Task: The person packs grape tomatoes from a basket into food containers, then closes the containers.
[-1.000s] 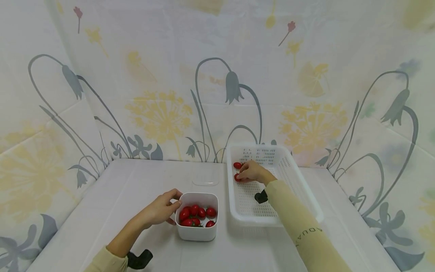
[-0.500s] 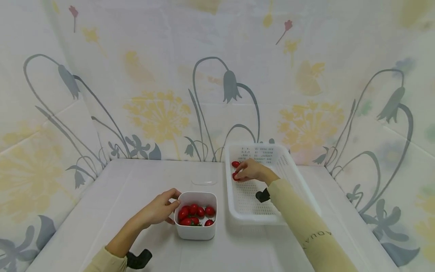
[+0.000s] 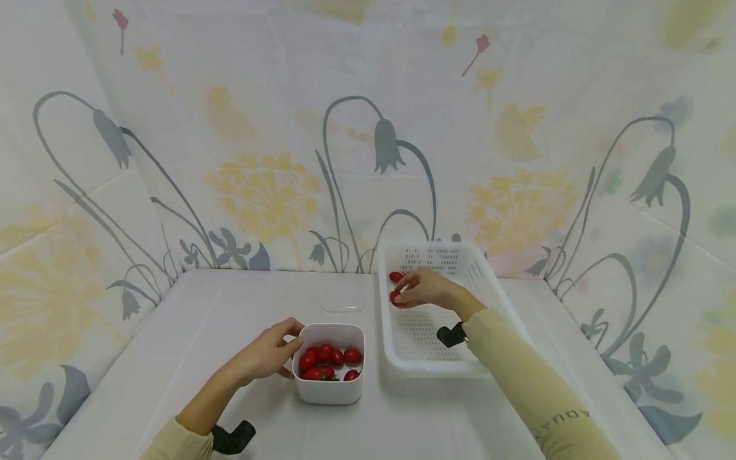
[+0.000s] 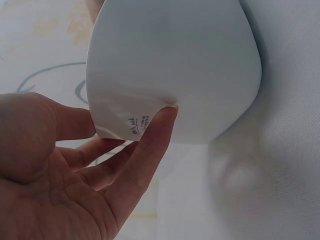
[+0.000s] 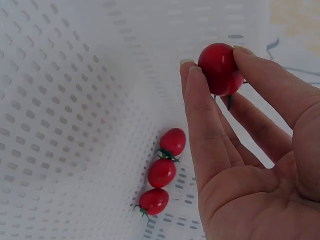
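Note:
In the head view my left hand (image 3: 267,351) grips the left wall of a square white container (image 3: 332,393). The left wrist view shows my thumb at its rim and a finger (image 4: 157,127) pressing the outer wall. Several cherry tomatoes (image 3: 308,360) lie inside it. Over the left side of a white perforated basket (image 3: 434,369), my right hand (image 3: 428,289) pinches a cherry tomato (image 5: 219,67) between thumb and fingertips. Part of a red shape shows just beneath that tomato. Three more cherry tomatoes (image 5: 161,173) lie in a row in the basket.
A clear, thin-edged lid-like piece (image 3: 342,300) lies on the white-covered table (image 3: 264,294), behind the container. A cloth (image 3: 345,211) printed with flowers hangs behind the table. Black straps (image 3: 451,335) show at both wrists.
The head view has drifted slightly, so everything sits a little further left in it. My right wrist and forearm have turned slightly, with the tomato still pinched. My left hand stays at the container.

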`<act>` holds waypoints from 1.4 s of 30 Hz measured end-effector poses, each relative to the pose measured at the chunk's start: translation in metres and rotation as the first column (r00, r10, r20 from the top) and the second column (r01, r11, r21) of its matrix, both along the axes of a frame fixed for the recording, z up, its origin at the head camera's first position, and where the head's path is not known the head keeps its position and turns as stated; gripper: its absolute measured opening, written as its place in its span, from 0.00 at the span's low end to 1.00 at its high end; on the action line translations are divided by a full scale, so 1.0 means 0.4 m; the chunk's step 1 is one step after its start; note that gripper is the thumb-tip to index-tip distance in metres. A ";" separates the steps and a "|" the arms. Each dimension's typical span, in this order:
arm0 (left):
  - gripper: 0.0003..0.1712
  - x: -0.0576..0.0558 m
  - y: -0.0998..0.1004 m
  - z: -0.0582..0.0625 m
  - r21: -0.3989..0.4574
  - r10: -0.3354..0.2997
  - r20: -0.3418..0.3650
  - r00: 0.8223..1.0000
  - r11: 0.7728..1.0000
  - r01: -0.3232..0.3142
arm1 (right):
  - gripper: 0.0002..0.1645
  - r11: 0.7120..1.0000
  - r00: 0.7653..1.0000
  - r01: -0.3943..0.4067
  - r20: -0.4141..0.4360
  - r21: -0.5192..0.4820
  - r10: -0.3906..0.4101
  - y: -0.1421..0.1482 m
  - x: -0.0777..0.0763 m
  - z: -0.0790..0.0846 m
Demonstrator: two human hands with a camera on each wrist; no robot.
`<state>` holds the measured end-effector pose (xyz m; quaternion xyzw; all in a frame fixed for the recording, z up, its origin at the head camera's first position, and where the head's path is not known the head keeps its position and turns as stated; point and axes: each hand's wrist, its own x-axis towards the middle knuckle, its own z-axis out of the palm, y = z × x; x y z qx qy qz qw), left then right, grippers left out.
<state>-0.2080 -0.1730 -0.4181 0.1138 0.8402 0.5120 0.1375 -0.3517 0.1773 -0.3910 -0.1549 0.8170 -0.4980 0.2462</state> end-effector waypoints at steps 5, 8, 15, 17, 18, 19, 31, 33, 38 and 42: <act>0.14 0.000 -0.002 0.001 -0.004 -0.002 -0.006 1.000 1.000 0.002 | 0.19 0.999 0.999 -0.028 -0.046 0.021 0.029 0.006 0.018 0.018; 0.14 0.000 -0.003 0.003 -0.003 -0.003 -0.010 1.000 1.000 0.003 | 0.21 0.998 0.996 -0.045 -0.079 0.032 0.048 0.008 0.032 0.032; 0.14 0.000 -0.002 0.007 -0.001 0.005 -0.009 1.000 1.000 -0.005 | 0.21 0.996 0.990 -0.078 -0.119 0.038 0.082 0.004 0.073 0.066; 0.14 0.000 -0.001 0.007 -0.006 0.008 -0.010 1.000 1.000 -0.008 | 0.20 0.996 0.987 -0.082 -0.134 0.037 0.086 0.000 0.086 0.072; 0.14 0.000 -0.001 0.007 -0.008 0.008 -0.011 1.000 1.000 -0.008 | 0.20 0.996 0.986 -0.087 -0.138 0.027 0.090 -0.003 0.092 0.075; 0.14 -0.001 -0.001 0.007 -0.011 0.008 -0.012 1.000 1.000 -0.008 | 0.20 0.996 0.985 -0.092 -0.145 0.021 0.094 -0.006 0.099 0.078; 0.14 -0.001 0.001 0.004 -0.018 0.008 -0.016 1.000 1.000 -0.008 | 0.18 0.990 0.980 -0.142 -0.143 0.009 0.142 -0.051 0.177 0.075; 0.14 0.000 0.001 0.004 -0.016 0.008 -0.014 1.000 1.000 -0.008 | 0.18 0.989 0.977 -0.150 -0.154 0.014 0.150 -0.061 0.189 0.072; 0.14 0.002 0.000 0.002 -0.003 0.002 -0.010 1.000 1.000 -0.002 | 0.18 0.986 0.970 -0.163 -0.177 0.022 0.165 -0.094 0.214 0.063; 0.14 0.002 -0.001 -0.001 0.002 -0.003 -0.007 1.000 1.000 0.003 | 0.18 0.984 0.966 -0.178 -0.185 0.027 0.180 -0.125 0.236 0.056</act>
